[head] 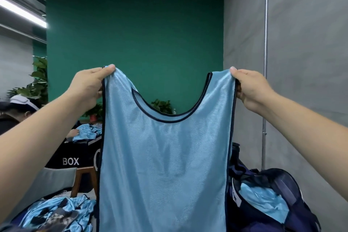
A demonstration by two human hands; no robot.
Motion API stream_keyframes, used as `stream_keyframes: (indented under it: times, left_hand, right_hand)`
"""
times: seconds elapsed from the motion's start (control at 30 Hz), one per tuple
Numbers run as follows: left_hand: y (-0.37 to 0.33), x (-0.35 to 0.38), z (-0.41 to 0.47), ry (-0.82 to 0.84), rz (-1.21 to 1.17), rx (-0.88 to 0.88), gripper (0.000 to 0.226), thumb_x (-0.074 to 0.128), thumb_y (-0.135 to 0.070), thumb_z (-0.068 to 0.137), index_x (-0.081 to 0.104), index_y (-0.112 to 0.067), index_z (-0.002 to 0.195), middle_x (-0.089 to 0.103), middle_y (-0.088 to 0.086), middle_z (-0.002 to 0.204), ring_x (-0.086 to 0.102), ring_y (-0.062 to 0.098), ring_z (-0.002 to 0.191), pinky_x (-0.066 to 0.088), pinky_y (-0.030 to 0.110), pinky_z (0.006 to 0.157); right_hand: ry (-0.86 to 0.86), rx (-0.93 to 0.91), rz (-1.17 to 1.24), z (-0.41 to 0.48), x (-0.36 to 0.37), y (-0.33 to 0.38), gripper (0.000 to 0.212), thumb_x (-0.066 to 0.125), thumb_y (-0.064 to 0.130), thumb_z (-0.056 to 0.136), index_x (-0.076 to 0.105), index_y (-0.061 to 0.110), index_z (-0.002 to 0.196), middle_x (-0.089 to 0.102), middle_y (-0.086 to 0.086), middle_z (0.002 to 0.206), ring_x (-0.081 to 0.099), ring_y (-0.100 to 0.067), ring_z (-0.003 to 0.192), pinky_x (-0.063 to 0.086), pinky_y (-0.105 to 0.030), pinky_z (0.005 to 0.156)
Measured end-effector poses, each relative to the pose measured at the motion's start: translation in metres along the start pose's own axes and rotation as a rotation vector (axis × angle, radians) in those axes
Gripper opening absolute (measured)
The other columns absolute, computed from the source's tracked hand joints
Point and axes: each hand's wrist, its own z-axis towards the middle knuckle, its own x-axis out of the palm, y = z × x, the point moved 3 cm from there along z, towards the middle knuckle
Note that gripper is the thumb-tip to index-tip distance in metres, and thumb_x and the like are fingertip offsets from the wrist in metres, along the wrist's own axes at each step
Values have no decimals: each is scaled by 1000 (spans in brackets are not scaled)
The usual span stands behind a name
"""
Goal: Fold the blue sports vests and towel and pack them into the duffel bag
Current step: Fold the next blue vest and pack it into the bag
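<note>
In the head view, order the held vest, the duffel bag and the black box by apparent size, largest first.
1. held vest
2. duffel bag
3. black box
The vest is nearest the camera and partly hides both.

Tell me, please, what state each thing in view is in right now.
Held vest, unfolded, hanging full length by its two shoulder straps.
Left hand, pinching one shoulder strap.
Right hand, pinching the other strap.
Duffel bag, open, light blue fabric inside.
Vest pile, loose and unfolded, at lower left.
</note>
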Motion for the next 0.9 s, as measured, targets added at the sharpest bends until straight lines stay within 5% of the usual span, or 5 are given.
stream_keyframes:
  times: [0.17,0.4,0.63,0.9]
  left_hand:
    - [0,-4,-2,-19,-59,-10,24,86,-36,89,82,-16,102,81,2,104,73,16,85,58,33,89]
    - [14,-6,-4,-27,-73,-12,27,89,-28,86,83,-15,109,82,5,110,77,19,91,60,29,76]
    - [39,2,2,-125,43,71,19,88,-33,87,83,-19,99,82,-8,97,74,2,79,57,22,74]
    - [107,19,37,-129,97,-45,24,89,-33,86,81,-11,94,81,2,91,75,17,78,65,42,84]
  right_hand:
    - [61,16,-18,-2,-1,1,25,82,10,91,76,5,114,81,-8,108,76,-19,90,62,-31,82]
    - [-57,-5,-64,6,-7,-12,14,78,16,96,78,6,106,80,-14,110,73,-19,84,62,-36,89]
    - [-114,-47,-112,16,-6,-35,18,78,22,97,78,4,103,79,-16,110,71,-19,85,60,-45,96]
    - [-154,47,-219,50,-2,-97,23,77,21,98,76,0,105,77,-17,105,66,-21,85,60,-41,90]
